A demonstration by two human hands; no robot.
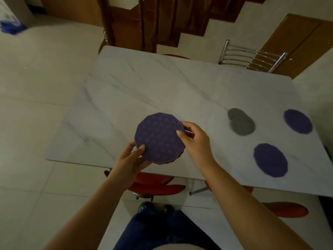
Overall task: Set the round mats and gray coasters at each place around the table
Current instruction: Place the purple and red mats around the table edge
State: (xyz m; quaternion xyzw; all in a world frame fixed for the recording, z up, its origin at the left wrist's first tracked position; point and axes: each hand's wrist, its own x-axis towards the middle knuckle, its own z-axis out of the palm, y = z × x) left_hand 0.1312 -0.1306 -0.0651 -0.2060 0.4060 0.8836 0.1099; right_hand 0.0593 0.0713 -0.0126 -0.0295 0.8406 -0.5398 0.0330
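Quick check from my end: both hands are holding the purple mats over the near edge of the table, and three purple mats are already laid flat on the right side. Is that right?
Not quite. The head view shows only two purple mats laid flat on the right, a far one and a near one, with gray coasters beside them. The left hand and right hand do hold the purple mats over the table's near edge.

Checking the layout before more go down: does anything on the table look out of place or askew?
Nothing looks damaged or spilled. The gray coasters lie overlapped in one pile between two purple mats, far and near, not yet set at places. Both hands, left and right, hold the mat stack.
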